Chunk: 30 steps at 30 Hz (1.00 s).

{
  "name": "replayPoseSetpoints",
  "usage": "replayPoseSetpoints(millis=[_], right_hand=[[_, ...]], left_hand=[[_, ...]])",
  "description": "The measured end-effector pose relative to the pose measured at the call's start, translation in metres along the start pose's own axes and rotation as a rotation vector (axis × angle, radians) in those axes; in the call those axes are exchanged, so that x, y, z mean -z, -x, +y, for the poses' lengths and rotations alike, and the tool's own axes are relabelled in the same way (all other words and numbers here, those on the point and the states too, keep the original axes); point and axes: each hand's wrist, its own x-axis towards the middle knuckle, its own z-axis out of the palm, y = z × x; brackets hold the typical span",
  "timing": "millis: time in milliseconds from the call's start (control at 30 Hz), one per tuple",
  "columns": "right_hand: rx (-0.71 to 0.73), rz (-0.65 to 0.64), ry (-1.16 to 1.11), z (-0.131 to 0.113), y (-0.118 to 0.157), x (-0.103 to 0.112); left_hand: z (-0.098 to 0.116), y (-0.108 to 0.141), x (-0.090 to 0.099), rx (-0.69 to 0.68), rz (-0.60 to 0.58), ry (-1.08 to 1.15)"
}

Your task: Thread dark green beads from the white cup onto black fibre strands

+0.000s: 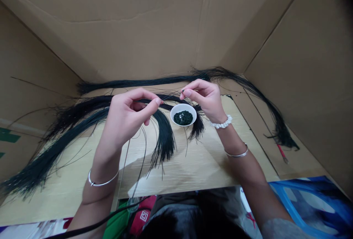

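Note:
Above the table (215,165), my left hand (128,112) pinches the end of a thin dark wire between thumb and forefinger. A little to the right, my right hand (205,97) is also closed in a pinch, with a tiny dark bead at its fingertips. The fine wire seems to run across the gap between both hands. Just below my right fingertips sits a small white bowl (173,118) holding dark green beads (183,118). A dark green bundle of wires (164,136) passes beneath my left hand, its cut ends fanning out towards me.
A blackish bundle (79,112) lies behind the green one. Another bundle (138,82) stretches along the back cardboard wall (154,40) and curves down the right side. Near its end lies a red-handled tool (282,153). Loose strands stick out at left.

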Motion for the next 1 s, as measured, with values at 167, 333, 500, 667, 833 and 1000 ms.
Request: replayPoseSetpoints(millis=[167, 333, 500, 667, 833, 1000], right_hand=[[0.056, -0.034, 0.054, -0.0013, 0.0008, 0.0033], [0.092, -0.070, 0.069, -0.0034, 0.0013, 0.0069], [0.073, -0.097, 0.071, -0.0032, 0.0011, 0.0085], [0.072, -0.116, 0.076, -0.0041, 0.0012, 0.0091], [0.081, -0.120, 0.090, -0.0052, 0.0016, 0.0090], [0.106, -0.118, 0.124, -0.0068, 0.0015, 0.0096]], left_hand=[[-0.0027, 0.0010, -0.0005, -0.034, 0.007, -0.099], [-0.0025, 0.0031, -0.0013, -0.045, 0.011, -0.114], [-0.0022, 0.0046, -0.0015, -0.029, 0.003, -0.107], [-0.0017, 0.0051, -0.0012, -0.033, -0.006, -0.109], [-0.0010, 0.0053, -0.0010, -0.024, -0.016, -0.118], [-0.0012, 0.0056, -0.0011, -0.024, -0.012, -0.120]])
